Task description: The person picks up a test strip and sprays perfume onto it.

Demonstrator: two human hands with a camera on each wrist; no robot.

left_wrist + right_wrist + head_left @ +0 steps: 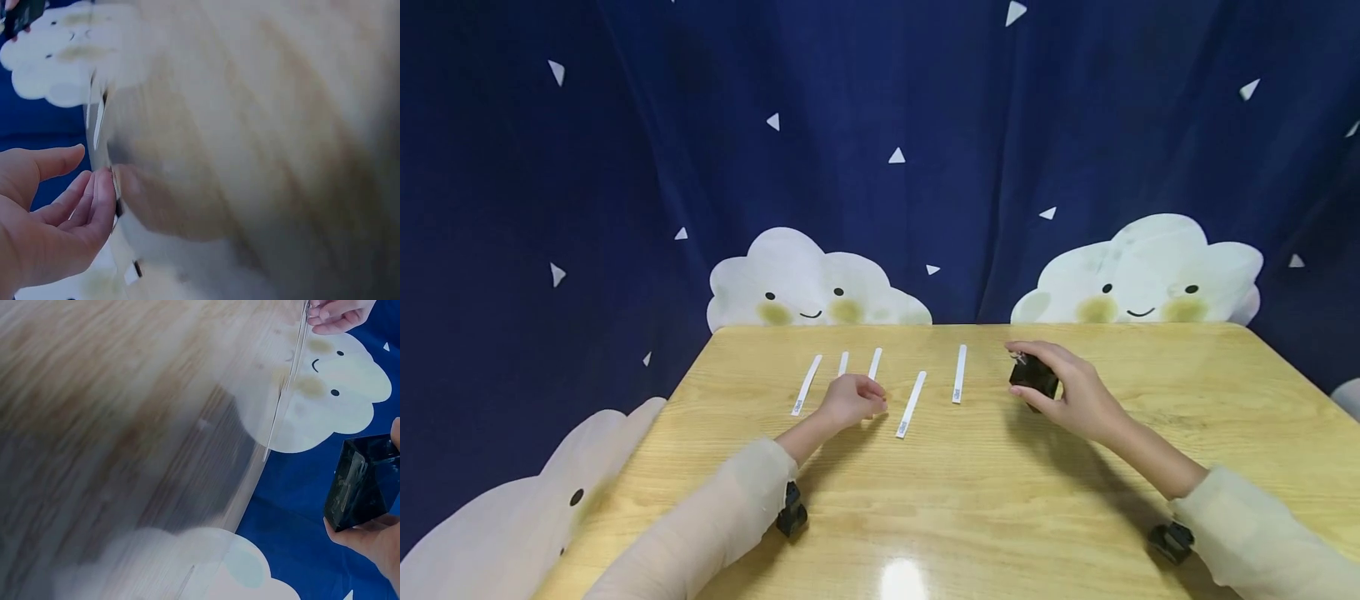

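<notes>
My right hand (1071, 392) is raised above the right side of the wooden table and grips a small glossy black box (359, 481) between thumb and fingers. The same black box (1034, 375) shows tilted in the head view. Several narrow white paper strips lie on the table, among them one strip (912, 405) in the middle and another strip (959, 374) nearer the box. Over the strips on the left hovers my left hand (853, 398), hiding parts of two of them. In the left wrist view its thumb stands apart from loosely bent fingers (94, 206), with nothing visible between them.
The light wooden table (1000, 517) ends at the back against a dark blue curtain (880, 100) with white triangles and cloud faces. Small black devices sit at both wrists, one device (792, 510) on the left and one device (1171, 542) on the right.
</notes>
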